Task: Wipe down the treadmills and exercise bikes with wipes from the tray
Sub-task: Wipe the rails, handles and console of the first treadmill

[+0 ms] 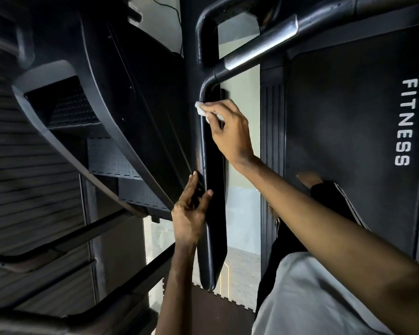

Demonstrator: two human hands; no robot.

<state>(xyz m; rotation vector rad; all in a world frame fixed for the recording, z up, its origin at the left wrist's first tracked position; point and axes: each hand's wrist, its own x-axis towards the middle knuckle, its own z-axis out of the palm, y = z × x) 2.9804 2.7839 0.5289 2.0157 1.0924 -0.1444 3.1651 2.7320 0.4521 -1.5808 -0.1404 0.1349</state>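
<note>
A crumpled white wipe [200, 110] — pinched in right hand [230, 131] fingers — presses the matte black treadmill upright [213, 170]; left hand [189, 213] fingers released, touching it.

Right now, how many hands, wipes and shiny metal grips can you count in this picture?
Hands: 2, the left hand and the right hand
Wipes: 1, the wipe pinched by the right hand
Shiny metal grips: 2, the upper grip and the lower grip
Total: 5
</note>
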